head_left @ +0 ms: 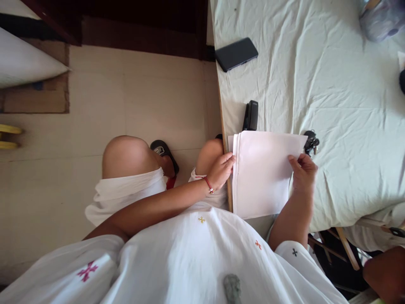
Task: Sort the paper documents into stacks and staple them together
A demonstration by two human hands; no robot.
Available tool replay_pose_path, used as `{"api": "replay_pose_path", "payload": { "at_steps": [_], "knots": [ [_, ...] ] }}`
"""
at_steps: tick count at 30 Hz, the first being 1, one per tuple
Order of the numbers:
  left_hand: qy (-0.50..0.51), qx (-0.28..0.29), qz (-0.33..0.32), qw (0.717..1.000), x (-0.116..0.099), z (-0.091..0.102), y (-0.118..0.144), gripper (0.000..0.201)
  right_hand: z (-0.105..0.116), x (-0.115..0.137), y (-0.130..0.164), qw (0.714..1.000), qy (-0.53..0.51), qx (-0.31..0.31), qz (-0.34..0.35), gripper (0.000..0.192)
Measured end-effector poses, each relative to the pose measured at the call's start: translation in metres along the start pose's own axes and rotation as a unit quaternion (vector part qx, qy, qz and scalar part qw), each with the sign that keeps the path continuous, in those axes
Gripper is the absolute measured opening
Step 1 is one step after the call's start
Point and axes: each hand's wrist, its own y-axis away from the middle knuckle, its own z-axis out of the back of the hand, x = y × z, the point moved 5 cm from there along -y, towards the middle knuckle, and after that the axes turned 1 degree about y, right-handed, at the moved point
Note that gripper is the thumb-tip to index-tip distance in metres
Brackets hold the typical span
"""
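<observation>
A small stack of white paper sheets (262,177) lies at the table's near left edge, its sheets slightly offset along the left side. My left hand (221,171), with a red string bracelet at the wrist, pinches the stack's left edge. At the opposite edge, my right hand (304,172) holds the paper between thumb and fingers. Just beyond the top edge of the sheets is a black stapler (251,115). A bunch of keys with a black fob (311,141) sits by the upper right corner, close to my right hand.
A pale green cloth (341,97) with wrinkles covers the table. Farther back lies a flat dark rectangular case (237,54). A translucent plastic bag (382,21) stands at the far right. Another person's arm (386,270) and a wooden chair (346,249) show at lower right.
</observation>
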Motion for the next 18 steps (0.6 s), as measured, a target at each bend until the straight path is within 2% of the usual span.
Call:
{"api": "replay_pose_path", "payload": {
  "at_steps": [8,18],
  "knots": [
    [0.068,0.027,0.013,0.997,0.0025,-0.0032,-0.0008,0.044,-0.0031,0.0037,0.0012,1.000,-0.016,0.010,-0.002,0.025],
    [0.070,0.033,0.008,0.997,-0.0029,-0.0051,0.0017,0.044,-0.0075,0.0053,0.0034,0.999,-0.038,0.030,-0.009,0.026]
  ]
}}
